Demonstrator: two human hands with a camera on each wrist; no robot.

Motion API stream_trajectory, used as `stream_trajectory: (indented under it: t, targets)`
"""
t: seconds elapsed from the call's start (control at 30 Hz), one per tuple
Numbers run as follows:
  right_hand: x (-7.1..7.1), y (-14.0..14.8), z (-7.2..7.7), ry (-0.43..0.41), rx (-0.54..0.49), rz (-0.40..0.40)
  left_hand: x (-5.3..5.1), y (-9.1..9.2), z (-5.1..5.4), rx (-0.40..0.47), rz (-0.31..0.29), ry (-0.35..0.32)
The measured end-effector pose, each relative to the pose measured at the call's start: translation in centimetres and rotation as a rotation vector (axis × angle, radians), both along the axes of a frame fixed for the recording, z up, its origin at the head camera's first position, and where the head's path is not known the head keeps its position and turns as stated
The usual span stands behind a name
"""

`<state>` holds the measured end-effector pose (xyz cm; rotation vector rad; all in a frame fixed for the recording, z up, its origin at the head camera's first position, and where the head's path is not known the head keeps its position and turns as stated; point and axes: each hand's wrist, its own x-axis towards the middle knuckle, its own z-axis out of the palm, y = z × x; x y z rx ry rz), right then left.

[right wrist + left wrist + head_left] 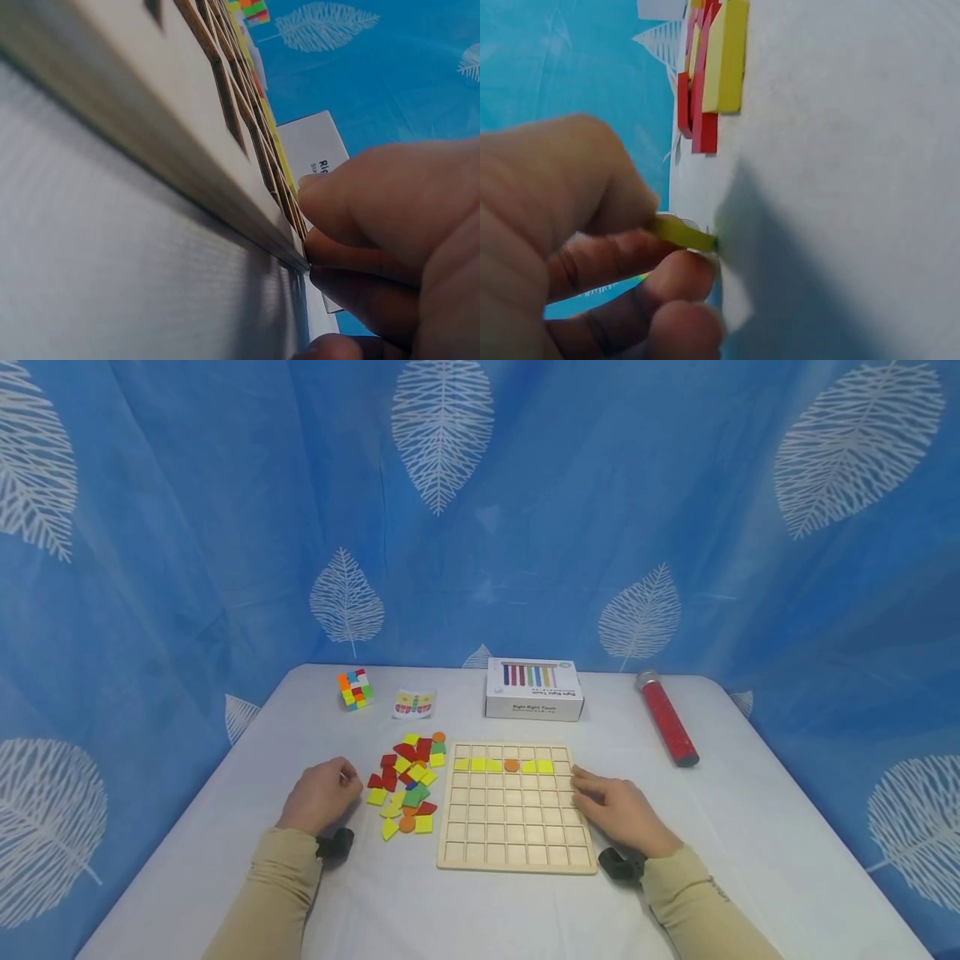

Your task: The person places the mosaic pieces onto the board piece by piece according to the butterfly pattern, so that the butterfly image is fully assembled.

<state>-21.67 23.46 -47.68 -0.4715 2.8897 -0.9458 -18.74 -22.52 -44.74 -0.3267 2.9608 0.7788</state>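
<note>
My left hand (pixel 318 793) is just left of a loose pile of coloured pieces, close over the table. Between its thumb and fingers it pinches a thin yellow piece (pixel 684 234), seen nearly edge-on, its outline unclear. A square wooden grid board (pixel 517 867) lies flat to the right of the pile. Along one of its far rows sit several yellow pieces (pixel 477 765) and one orange disc (pixel 512 766). My right hand (pixel 626 810) rests at the board's right edge, fingers extended, the fingertips touching the rim in the right wrist view.
The pile holds red, green, orange and yellow pieces (pixel 423 824). Farther back stand a puzzle cube (pixel 355 690), a small picture card (pixel 413 704) and a white box (pixel 534 689). A red tube (pixel 670 722) lies at the right. Blue leaf-print cloth (pixel 480 568) borders the table.
</note>
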Motion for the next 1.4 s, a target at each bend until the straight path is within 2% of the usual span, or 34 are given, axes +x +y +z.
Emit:
stream_trajectory:
  t: [0.23,0.53,0.73,0.9,1.0,1.13,1.23,1.4]
  targets:
    - [0.1,0.0,-0.1,-0.020,-0.003,-0.009,0.0,-0.5,0.2,-0.069,-0.017,-0.023]
    - [-0.1,0.1,-0.1,-0.035,-0.004,-0.019,0.1,-1.1,0.4,-0.102,-0.021,0.003]
    - [0.0,0.1,0.1,-0.033,-0.008,-0.017,0.2,-0.6,0.4,-0.054,-0.021,0.085]
    - [0.0,0.0,0.2,-0.027,-0.005,-0.004,0.2,-0.2,0.1,0.051,0.019,0.179]
    - [0.0,0.0,0.2,-0.036,-0.017,-0.008,-0.1,0.8,0.0,0.149,0.005,0.209]
    - [-0.1,-0.2,-0.2,-0.050,-0.030,-0.022,-0.5,3.1,0.5,0.242,-0.059,0.208]
    - [-0.1,-0.2,-0.3,-0.050,-0.032,-0.031,-1.2,5.7,1.5,0.269,-0.118,0.211]
    - [-0.3,0.0,0.0,-0.034,-0.041,-0.040,-3.4,10.6,3.1,0.340,-0.243,0.256]
